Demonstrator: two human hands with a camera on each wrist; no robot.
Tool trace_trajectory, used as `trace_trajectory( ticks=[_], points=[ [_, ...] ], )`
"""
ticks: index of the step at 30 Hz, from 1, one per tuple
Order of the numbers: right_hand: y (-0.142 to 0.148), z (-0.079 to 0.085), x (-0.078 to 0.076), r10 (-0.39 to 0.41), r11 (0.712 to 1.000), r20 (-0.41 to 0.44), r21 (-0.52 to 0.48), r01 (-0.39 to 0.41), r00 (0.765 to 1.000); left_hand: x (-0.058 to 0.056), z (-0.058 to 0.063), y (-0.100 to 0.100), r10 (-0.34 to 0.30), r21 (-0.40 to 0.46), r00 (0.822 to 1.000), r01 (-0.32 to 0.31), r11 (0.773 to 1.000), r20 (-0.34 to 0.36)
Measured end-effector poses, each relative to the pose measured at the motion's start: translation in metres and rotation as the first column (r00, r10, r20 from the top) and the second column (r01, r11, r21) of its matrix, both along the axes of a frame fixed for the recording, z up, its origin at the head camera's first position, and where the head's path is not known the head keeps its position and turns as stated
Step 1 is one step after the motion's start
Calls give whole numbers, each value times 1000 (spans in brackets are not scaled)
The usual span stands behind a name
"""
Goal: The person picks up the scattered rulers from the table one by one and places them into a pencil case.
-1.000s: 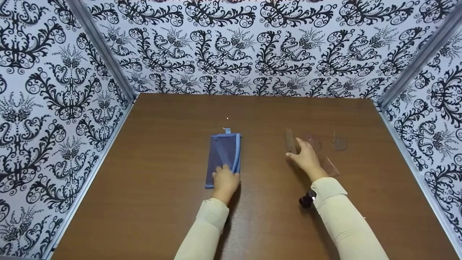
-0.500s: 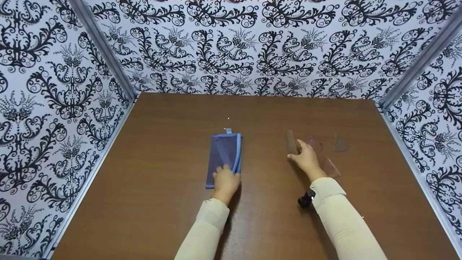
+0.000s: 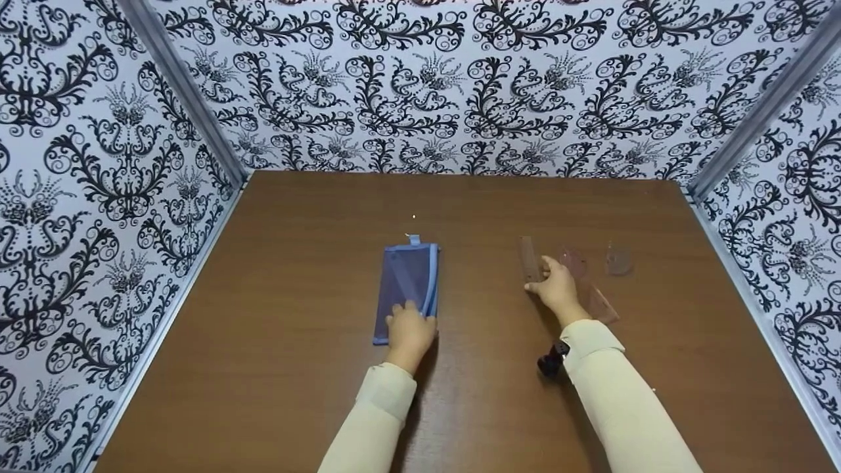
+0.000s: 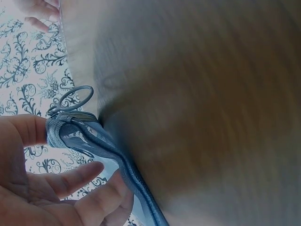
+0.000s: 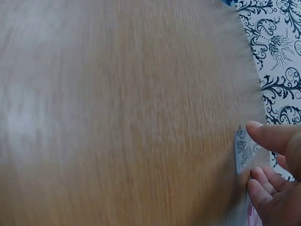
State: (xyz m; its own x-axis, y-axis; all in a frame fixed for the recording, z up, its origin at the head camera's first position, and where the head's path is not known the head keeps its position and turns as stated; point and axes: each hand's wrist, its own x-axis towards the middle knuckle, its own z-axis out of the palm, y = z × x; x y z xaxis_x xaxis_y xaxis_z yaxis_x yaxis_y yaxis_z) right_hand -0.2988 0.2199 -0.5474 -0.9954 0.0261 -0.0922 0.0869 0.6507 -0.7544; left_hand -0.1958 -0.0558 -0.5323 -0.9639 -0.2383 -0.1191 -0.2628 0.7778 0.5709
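In the head view, a blue mesh zip pouch lies left of the table's middle. My left hand grips its near right corner; the left wrist view shows the thumb at the zipper end beside the ring pull, with fingers along the other side. To the right, a clear ruler points away from me. My right hand pinches its near end between thumb and fingers. In the right wrist view the ruler shows edge-on by the thumb tip, its lower part hidden by the fingers.
Behind my right hand lie a pinkish clear piece and a clear set square. Further right is a clear protractor-like piece. The brown table meets patterned walls at its back and sides.
My right hand and the ruler have shifted very slightly toward me and to the right, and the right sleeve has moved a little left. The left hand and pouch stay put.
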Motion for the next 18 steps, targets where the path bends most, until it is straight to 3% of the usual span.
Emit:
trace_trajectory(
  ticks=[18],
  points=[
    [-9,1,3,-71,997,-7,12,71,997,0,-1,1,4,-21,999,-5,1000,-40]
  ],
)
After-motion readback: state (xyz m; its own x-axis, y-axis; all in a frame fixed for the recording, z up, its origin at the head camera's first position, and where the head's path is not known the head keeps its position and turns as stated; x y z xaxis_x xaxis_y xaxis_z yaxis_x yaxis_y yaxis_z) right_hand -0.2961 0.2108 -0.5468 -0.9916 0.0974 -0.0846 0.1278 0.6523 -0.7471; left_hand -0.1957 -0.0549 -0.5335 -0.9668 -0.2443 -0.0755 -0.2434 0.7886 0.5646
